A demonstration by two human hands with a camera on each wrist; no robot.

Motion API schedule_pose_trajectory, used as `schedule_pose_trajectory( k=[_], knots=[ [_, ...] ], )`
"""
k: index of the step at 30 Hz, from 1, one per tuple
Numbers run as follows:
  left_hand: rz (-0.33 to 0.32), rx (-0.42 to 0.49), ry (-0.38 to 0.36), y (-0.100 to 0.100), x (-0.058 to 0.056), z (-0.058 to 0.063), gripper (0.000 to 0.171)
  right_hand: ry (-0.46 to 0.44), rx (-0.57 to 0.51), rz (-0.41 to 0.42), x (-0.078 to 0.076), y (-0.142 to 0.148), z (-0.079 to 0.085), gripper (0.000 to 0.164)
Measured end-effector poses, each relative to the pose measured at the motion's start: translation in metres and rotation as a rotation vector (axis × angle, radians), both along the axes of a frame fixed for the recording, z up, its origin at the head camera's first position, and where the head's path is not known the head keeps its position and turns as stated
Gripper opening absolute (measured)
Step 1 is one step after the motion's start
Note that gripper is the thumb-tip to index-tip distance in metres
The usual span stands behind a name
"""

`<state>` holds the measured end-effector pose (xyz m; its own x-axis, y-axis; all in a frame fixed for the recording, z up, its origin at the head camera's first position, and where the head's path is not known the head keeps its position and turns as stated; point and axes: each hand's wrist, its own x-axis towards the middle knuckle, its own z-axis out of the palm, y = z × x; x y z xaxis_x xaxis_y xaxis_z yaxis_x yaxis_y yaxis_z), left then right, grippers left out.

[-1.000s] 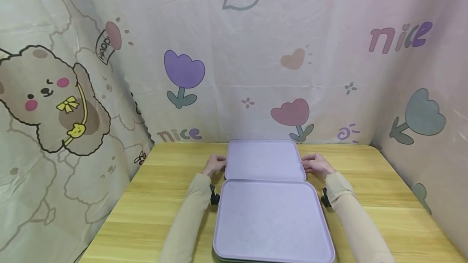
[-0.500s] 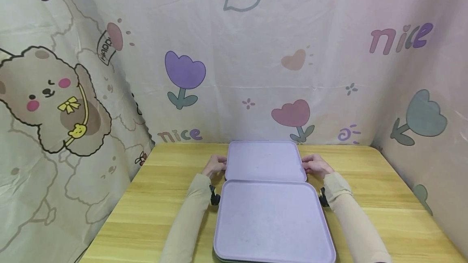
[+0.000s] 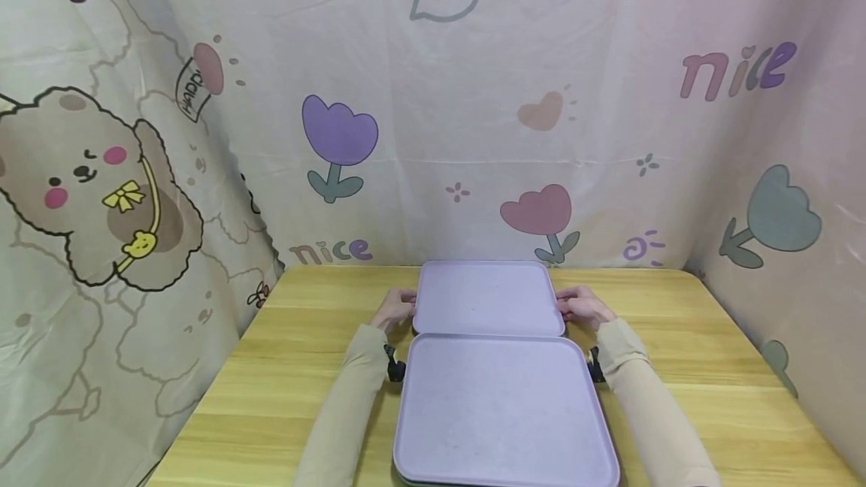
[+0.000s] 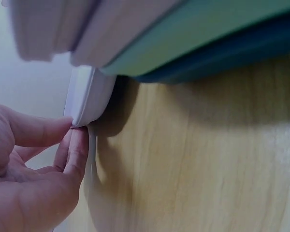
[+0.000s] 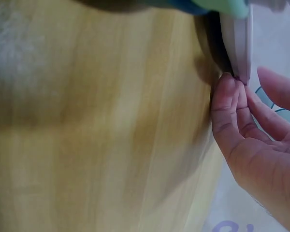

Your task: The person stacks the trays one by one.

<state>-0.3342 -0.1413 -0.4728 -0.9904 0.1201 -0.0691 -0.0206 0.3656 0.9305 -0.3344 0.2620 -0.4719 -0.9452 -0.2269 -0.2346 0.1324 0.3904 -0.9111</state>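
Two lilac trays lie in line in the head view: a far tray (image 3: 489,297) by the back edge and a near tray (image 3: 504,408) on top of a stack. My left hand (image 3: 395,310) pinches the far tray's left rim; in the left wrist view, the thumb is above and the fingertips below its corner. At the opposite side, my right hand (image 3: 585,307) touches the rim with its fingertips. The right wrist view shows that thumb standing apart from the tray's rim (image 5: 239,43). What lies under the far tray is hidden.
Under the near tray, the left wrist view shows a green tray (image 4: 193,36) and a dark blue one (image 4: 222,53). The wooden table (image 3: 298,397) ends at a printed cloth (image 3: 419,96) behind, with more cloth at both sides.
The hands and both trays hold nearly the same places; only a slight shift of the whole head view shows.
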Motion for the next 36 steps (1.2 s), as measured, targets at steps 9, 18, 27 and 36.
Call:
schedule_pose_trajectory(
  k=[9, 18, 27, 36],
  knots=[
    [-0.018, 0.107, -0.046, -0.006, -0.008, -0.009, 0.055, 0.007, -0.032, -0.029, 0.003, 0.001, 0.000, 0.048],
    [-0.098, 0.193, -0.055, -0.010, -0.009, -0.003, 0.050, -0.015, -0.163, -0.051, 0.005, 0.004, -0.001, 0.049],
    [-0.095, 0.192, -0.025, -0.012, -0.008, 0.002, 0.043, 0.001, -0.197, -0.032, 0.012, 0.008, 0.006, 0.054],
    [-0.084, 0.219, 0.026, -0.013, 0.001, 0.010, 0.042, 0.062, -0.174, -0.084, 0.022, 0.006, 0.016, 0.048]
  ],
)
